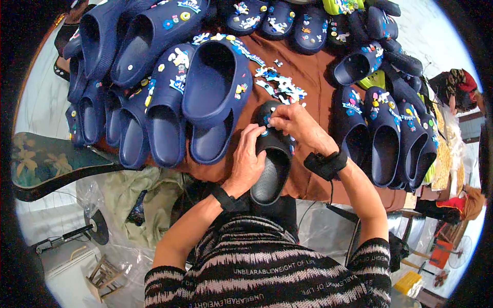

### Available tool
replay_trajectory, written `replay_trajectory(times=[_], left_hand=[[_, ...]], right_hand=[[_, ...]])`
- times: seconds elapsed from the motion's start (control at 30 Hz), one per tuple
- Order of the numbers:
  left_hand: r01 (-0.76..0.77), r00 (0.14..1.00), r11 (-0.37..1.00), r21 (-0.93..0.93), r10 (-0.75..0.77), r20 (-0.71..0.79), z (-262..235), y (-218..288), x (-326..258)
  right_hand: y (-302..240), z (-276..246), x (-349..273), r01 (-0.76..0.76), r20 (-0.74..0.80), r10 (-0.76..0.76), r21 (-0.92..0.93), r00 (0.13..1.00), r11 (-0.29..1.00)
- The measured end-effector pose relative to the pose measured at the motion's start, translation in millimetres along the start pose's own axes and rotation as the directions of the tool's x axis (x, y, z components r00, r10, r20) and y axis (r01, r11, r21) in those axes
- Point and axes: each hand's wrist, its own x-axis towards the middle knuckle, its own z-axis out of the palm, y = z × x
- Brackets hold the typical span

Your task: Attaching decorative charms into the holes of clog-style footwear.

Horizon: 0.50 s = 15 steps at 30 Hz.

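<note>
A black clog (270,179) sits in front of me at the table's near edge, toe pointing away. My left hand (247,164) is closed round its left side, fingers on the upper. At the toe my right hand (299,124) pinches something small, likely a shoe charm, against the upper; the fingertips mostly hide it. A few small charms show on the clog around the fingers. Just beyond the toe lies a loose pile of flat white, blue and black charms (281,84).
Navy clogs (167,136) with charms crowd the left side, some stacked. More navy clogs (384,149) line the right, and others (310,36) stand at the back. Brown cloth (313,177) covers the table. A dark floral chair-like panel (56,161) juts out at left.
</note>
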Motion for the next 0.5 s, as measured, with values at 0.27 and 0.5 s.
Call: replay_trajectory(times=[0.27,0.5], left_hand=[[-0.024,1.0,1.0,-0.017,0.024,-0.007,0.6,0.9,0.9],[-0.02,0.999,1.0,0.002,0.02,-0.026,1.0,-1.3,-0.3]], right_hand=[[2.8,5.9,7.7,-0.005,0.004,0.005,0.1,1.0,0.995],[-1.6,-1.9,18.7,-0.152,0.193,0.129,0.105,0.973,0.983]])
